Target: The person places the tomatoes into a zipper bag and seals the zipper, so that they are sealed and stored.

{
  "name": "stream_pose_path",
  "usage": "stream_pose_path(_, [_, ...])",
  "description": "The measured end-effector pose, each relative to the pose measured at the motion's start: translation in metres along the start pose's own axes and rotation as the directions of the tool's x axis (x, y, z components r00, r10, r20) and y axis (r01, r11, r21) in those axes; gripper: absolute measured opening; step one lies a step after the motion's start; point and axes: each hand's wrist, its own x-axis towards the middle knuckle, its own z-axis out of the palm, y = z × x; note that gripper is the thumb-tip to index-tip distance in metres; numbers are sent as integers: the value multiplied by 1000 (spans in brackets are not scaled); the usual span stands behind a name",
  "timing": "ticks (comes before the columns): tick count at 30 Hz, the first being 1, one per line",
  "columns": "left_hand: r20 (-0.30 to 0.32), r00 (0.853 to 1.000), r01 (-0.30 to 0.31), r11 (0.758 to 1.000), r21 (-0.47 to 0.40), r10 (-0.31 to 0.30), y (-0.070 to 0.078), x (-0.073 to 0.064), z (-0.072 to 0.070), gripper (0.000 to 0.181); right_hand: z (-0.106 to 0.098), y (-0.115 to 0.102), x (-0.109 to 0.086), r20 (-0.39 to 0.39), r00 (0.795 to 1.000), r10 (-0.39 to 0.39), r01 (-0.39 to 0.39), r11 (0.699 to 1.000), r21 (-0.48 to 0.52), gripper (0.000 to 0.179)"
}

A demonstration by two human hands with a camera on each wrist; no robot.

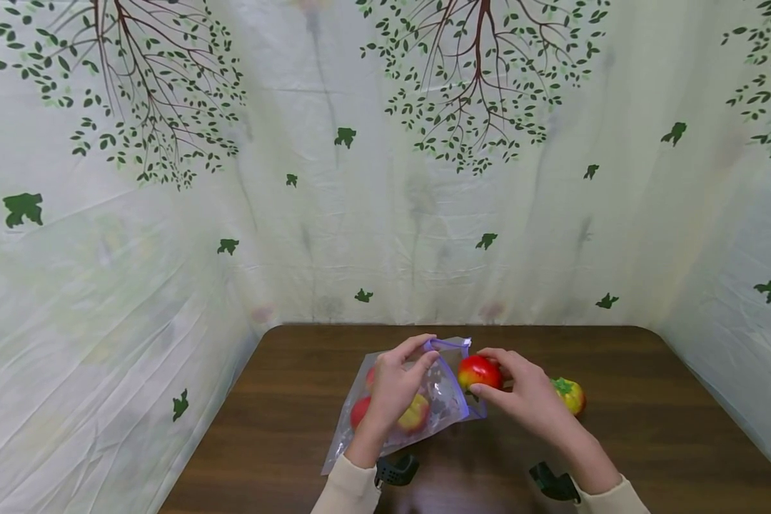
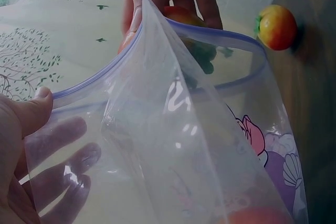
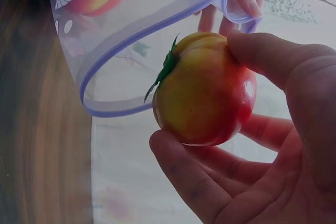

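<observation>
My left hand (image 1: 395,385) pinches the rim of a clear zip bag (image 1: 446,400) between thumb and fingers. The bag has a purple zip edge and a printed cartoon, and its mouth gapes to the right. Several red and yellow fruits (image 1: 414,414) lie inside, blurred by the plastic. My right hand (image 1: 532,391) holds a glossy red-and-yellow persimmon-like fruit (image 3: 206,90) between thumb and fingertips, right at the bag's mouth. Its green leafy cap points toward the opening in the right wrist view. Behind the bag's rim, the left wrist view partly hides this fruit.
Another red-and-yellow fruit (image 1: 570,397) with a green cap sits on the brown wooden table (image 1: 649,428), just beyond the right hand. A pale curtain (image 1: 424,214) printed with branches and leaves hangs behind and beside the table.
</observation>
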Motion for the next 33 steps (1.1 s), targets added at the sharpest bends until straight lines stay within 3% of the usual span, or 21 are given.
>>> stream_pose_path(33, [21,1000,-4,1000,12,4,2,-1,5,33,9,0,3,39,989,146,-148,987,63,60])
